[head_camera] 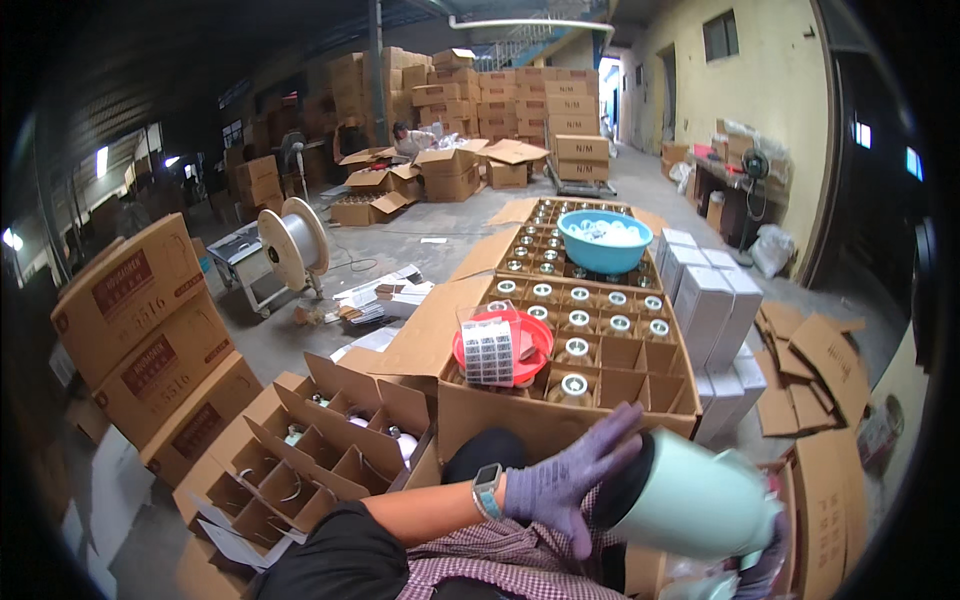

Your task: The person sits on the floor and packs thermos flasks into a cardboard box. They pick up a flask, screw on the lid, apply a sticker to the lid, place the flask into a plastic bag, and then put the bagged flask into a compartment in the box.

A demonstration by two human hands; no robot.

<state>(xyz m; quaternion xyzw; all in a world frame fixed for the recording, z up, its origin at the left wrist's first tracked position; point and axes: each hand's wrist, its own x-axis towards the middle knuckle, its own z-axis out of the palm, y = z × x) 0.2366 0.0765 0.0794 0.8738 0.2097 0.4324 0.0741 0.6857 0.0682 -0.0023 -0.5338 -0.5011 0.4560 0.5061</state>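
Observation:
My left hand (570,476), in a purple-grey knit glove, is spread with its fingers apart beside the left end of a mint-green cylindrical vessel (694,495). At the lower right, my right hand (769,562), gloved too, is around the far end of this vessel, partly hidden by it. In front of me stands a divided carton (570,412) with lidded glass jars (578,351) in many cells. A red basin (534,337) holding a roll of printed labels (488,352) rests on its left part. Another divided carton (300,450) at my left holds mint and white vessels.
A blue basin (606,251) with clear plastic pieces sits on a farther jar carton. White boxes (712,307) and flattened cardboard (817,367) lie at the right. Stacked cartons (150,330) and a cable reel (296,244) stand at the left. A person (411,139) is among distant cartons.

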